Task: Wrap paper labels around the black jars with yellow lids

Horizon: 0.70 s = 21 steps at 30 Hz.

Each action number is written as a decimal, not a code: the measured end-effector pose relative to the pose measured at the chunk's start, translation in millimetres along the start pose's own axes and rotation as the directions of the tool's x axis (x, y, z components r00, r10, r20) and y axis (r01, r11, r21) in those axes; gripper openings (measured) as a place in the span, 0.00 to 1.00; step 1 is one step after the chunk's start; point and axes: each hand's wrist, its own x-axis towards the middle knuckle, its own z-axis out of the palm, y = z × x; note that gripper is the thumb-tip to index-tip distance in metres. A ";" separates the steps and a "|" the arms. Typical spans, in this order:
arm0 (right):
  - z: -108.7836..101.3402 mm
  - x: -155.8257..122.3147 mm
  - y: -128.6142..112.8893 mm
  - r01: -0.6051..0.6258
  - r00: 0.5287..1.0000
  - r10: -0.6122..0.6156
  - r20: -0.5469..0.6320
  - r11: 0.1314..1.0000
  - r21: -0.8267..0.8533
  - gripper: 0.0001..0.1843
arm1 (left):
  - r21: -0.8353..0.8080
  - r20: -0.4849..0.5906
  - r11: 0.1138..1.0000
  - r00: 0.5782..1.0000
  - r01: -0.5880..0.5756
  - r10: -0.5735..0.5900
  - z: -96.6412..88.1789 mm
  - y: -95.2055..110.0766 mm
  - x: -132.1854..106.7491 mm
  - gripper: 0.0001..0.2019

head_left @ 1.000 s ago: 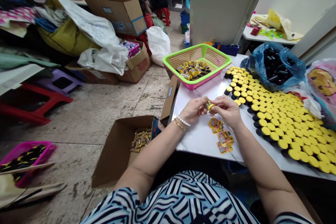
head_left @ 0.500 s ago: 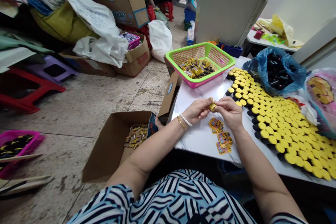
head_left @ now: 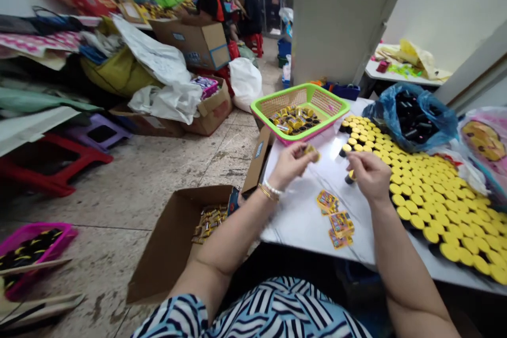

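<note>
My left hand [head_left: 291, 166] is closed, pinching a small gold-and-yellow piece [head_left: 312, 154] above the white table [head_left: 293, 216]. The piece is blurred. To the right, my right hand [head_left: 370, 171] has its fingers closed at a short black cylinder with a yellow top [head_left: 350, 177], tilted at the edge of the rows of yellow-topped cylinders [head_left: 428, 195]. Its fingertips partly hide that cylinder. Orange-and-yellow printed labels [head_left: 339, 223] lie in a loose pile between my forearms. Beyond my left hand, a green-rimmed basket [head_left: 259, 108] holds many yellow-wrapped cylinders.
A cardboard box [head_left: 158, 248] with small gold pieces stands open left of the table. Black parts fill a blue plastic bag [head_left: 420, 116] at the back right. Stools, sacks and a pink basket [head_left: 59, 264] are on the left. Two people sit at the far end.
My hands were together on one small yellow piece and are now apart. The left keeps a piece; the right has moved right to the yellow-topped cylinders. The view has tilted up slightly.
</note>
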 end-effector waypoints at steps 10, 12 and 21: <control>-31.9 15.7 21.5 -0.078 0.958 0.256 0.129 0.666 -0.742 0.22 | 0.657 -0.194 0.739 0.914 -0.148 0.356 -10.2 28.9 78.6 0.25; -29.3 11.9 16.4 -0.035 0.924 0.326 0.202 0.596 -0.802 0.27 | 0.652 -0.012 0.712 0.935 -0.261 0.354 5.1 9.0 40.5 0.25; -21.3 4.4 10.5 0.078 0.890 0.356 0.284 0.496 -0.865 0.27 | 0.679 0.483 0.621 0.875 -0.391 0.023 40.7 -67.4 -36.2 0.11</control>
